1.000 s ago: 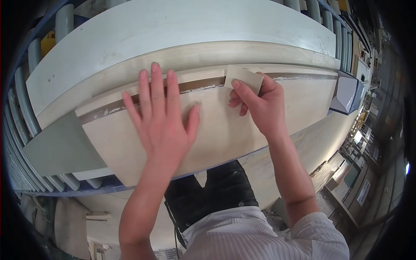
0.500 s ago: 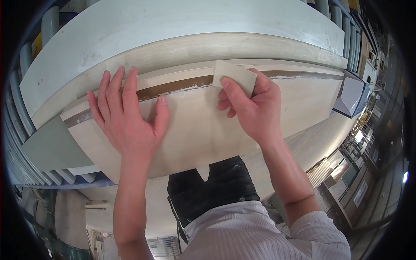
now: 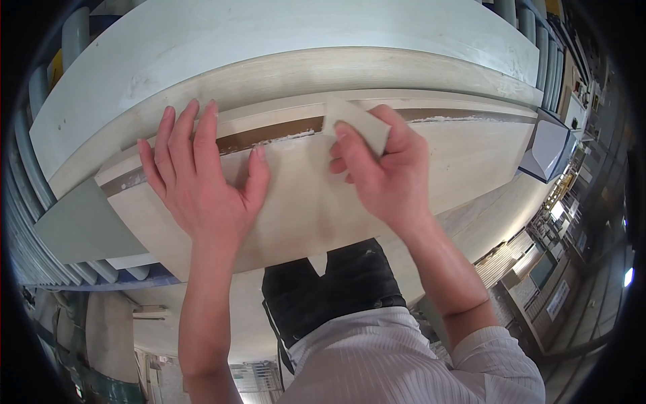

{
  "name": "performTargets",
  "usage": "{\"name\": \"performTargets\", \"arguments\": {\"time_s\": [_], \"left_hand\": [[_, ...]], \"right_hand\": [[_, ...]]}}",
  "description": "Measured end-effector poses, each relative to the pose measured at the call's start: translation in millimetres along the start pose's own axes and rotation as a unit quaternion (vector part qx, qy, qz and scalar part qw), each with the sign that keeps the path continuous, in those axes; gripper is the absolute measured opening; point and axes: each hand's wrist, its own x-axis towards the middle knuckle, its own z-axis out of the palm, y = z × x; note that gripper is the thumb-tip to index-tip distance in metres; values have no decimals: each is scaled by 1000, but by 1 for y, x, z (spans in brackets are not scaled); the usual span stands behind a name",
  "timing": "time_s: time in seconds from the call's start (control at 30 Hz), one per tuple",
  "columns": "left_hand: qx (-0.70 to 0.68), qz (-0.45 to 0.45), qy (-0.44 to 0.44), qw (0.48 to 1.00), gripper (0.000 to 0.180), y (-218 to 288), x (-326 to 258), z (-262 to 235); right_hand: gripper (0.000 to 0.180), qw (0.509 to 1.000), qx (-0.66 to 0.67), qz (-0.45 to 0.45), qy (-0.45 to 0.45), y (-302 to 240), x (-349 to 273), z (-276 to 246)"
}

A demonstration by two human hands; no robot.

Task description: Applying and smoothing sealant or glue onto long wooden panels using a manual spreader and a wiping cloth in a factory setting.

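A long pale wood-toned board [image 3: 296, 195] lies across in front of me, with a brown strip [image 3: 269, 135] running along its far side. White flaky residue [image 3: 296, 137] clings to the near edge of that strip. My right hand [image 3: 393, 172] pinches a small, stiff-looking beige square piece [image 3: 360, 124] between thumb and fingers, its edge at the strip. Whether it is a scraper or folded sandpaper I cannot tell. My left hand [image 3: 208, 182] rests spread on the board's left part, fingertips reaching over the strip.
Behind the board lies a wide pale panel [image 3: 282, 30]. Grey rollers [image 3: 30, 161] run along the left side. A grey-green sheet [image 3: 87, 225] sticks out beneath the board's left end. At its right end is a white and dark-blue box-like object [image 3: 546, 149].
My right hand has shifted slightly left and toward me along the strip with the beige piece. The left hand has moved slightly right, still spread on the board.
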Motion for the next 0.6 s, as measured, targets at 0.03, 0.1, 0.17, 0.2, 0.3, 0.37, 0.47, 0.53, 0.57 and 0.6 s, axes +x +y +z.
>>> {"name": "performTargets", "arguments": {"time_s": [0.03,0.1,0.17,0.2,0.3,0.37,0.47,0.53,0.57,0.6], "left_hand": [[3,-1,-2,1000,59,1,1,0],[5,-1,-3,1000,59,1,1,0],[-1,0,6,1000,59,1,1,0],[0,0,6,1000,59,0,0,1],[1,0,8,1000,59,1,0,2],[2,2,5,1000,58,2,1,1],[-5,0,9,1000,58,1,1,1],[-2,1,10,1000,58,0,0,2],[0,3,12,1000,58,0,-1,2],[0,2,12,1000,58,0,0,2]], "right_hand": [[11,1000,-2,9,8,-1,1,-5],[11,1000,-13,1,24,2,1,-5],[11,999,-28,-11,10,0,1,2],[11,999,-42,-23,-6,0,2,5],[10,999,-34,0,-1,-2,1,-3],[10,999,-32,6,12,-1,1,0],[11,998,-54,-34,-2,3,0,5],[12,999,-38,-21,-9,2,0,4],[12,999,-38,-21,-10,1,0,3],[12,999,-42,-14,4,0,0,0]]}}
